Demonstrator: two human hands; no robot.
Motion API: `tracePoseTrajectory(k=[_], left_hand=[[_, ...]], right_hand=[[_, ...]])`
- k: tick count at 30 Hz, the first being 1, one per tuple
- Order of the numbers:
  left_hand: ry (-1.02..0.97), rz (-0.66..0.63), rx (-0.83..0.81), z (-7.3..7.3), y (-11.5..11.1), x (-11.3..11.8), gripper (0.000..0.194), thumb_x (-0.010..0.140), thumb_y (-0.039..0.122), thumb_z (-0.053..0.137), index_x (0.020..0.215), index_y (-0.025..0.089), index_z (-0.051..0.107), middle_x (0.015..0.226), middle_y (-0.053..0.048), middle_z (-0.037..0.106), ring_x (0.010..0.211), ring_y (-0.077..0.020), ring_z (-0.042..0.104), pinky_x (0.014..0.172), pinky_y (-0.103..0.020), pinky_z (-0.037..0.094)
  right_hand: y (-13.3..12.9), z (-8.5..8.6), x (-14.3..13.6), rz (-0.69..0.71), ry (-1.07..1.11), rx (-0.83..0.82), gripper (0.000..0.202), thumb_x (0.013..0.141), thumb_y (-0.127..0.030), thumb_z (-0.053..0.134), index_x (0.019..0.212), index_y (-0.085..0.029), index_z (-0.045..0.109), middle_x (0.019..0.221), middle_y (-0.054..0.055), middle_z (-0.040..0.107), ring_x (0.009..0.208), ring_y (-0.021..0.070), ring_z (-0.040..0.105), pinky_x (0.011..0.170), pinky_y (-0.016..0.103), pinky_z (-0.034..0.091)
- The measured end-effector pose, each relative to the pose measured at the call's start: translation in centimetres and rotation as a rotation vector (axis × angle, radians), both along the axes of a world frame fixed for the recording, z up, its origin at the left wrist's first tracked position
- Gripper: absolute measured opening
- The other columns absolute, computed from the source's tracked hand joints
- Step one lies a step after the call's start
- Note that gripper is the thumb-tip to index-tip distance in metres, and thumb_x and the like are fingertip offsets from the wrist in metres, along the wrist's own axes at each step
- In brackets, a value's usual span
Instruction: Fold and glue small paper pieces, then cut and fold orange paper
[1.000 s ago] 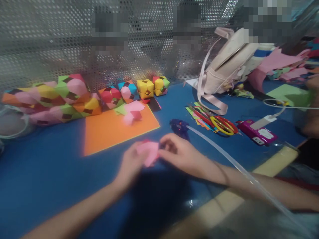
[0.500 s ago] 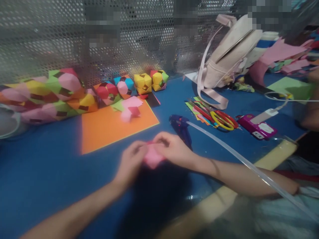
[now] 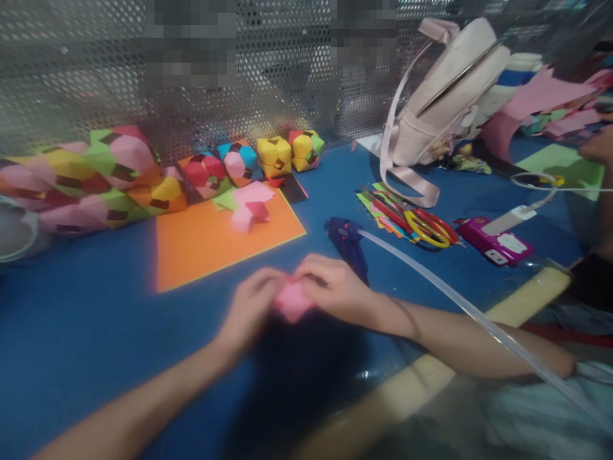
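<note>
A small pink folded paper piece is pinched between both hands above the blue table, its lower tip pointing toward me. My left hand grips its left side, fingers closed and somewhat blurred. On the right side, my right hand presses thumb and fingers together on the same piece. Just behind my right hand lies a dark blue glue gun with a clear glue stick trailing out of its back. Beyond my hands, pink and green folded paper pieces rest on an orange sheet.
Several colourful folded paper balls line the perforated metal panel. Scissors lie on paper scraps, near a purple power strip. A pale pink backpack stands behind. Another person's hand is at the right edge.
Both hands keep hold of the pink paper piece in nearly the same place, with only slight finger movement. The view has shifted a little. The other person's hand shows differently at the right.
</note>
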State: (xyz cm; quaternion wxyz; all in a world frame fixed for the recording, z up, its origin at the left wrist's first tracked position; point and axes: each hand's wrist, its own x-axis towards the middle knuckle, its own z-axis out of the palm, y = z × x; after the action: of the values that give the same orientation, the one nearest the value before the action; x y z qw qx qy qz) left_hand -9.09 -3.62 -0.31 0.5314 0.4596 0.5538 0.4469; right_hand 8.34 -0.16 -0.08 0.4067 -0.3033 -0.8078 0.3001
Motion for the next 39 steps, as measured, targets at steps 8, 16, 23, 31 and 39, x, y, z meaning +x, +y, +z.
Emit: tracePoseTrajectory(k=[8,16,23,31,39], left_hand=[[0.152,-0.03,0.034,-0.3,0.1,-0.4,0.016,0.078,0.035,0.065,0.077,0.019,0.064,0.069,0.003,0.061,0.059,-0.0095,0.05,0.057,-0.022,0.04],[0.268,-0.084,0.072,0.4,-0.2,0.2,0.005,0.07,0.021,0.063,0.075,0.02,0.062,0.064,0.006,0.059,0.058,-0.0094,0.05,0.057,-0.021,0.039],[0.285,0.019,0.13,-0.1,0.1,-0.4,0.007,0.072,0.024,0.063,0.076,0.019,0.062,0.078,0.002,0.063,0.068,-0.0126,0.055,0.064,-0.024,0.042],[0.177,0.061,0.078,-0.6,0.3,-0.2,0.015,0.071,0.028,0.066,0.075,0.019,0.055,0.076,0.002,0.059,0.068,-0.0127,0.053,0.062,-0.024,0.04],[0.19,-0.065,-0.003,0.5,0.1,0.6,0.024,0.075,0.039,0.067,0.085,0.017,0.064,0.081,-0.001,0.065,0.074,-0.0151,0.058,0.066,-0.024,0.042]], right_hand=[[0.0,0.3,0.1,0.026,-0.024,-0.05,0.015,0.085,-0.014,0.047,0.091,-0.017,0.061,0.084,0.003,0.064,0.075,0.0119,0.059,0.07,0.023,0.047],[-0.2,-0.1,-0.3,-0.016,-0.049,-0.009,0.015,0.081,-0.014,0.049,0.068,-0.018,0.054,0.068,-0.001,0.057,0.065,0.0105,0.052,0.063,0.023,0.04],[0.0,1.2,0.1,-0.007,-0.014,-0.339,0.012,0.087,-0.025,0.051,0.087,-0.017,0.06,0.082,0.002,0.064,0.073,0.0116,0.057,0.068,0.024,0.045],[0.2,0.0,-0.1,-0.129,-0.035,-0.253,0.011,0.084,-0.023,0.055,0.075,-0.018,0.055,0.069,-0.002,0.056,0.062,0.0095,0.05,0.06,0.022,0.041],[0.1,-0.3,-0.1,-0.111,-0.072,-0.091,0.014,0.086,-0.021,0.056,0.072,-0.017,0.055,0.067,-0.002,0.056,0.061,0.0094,0.05,0.059,0.021,0.039]])
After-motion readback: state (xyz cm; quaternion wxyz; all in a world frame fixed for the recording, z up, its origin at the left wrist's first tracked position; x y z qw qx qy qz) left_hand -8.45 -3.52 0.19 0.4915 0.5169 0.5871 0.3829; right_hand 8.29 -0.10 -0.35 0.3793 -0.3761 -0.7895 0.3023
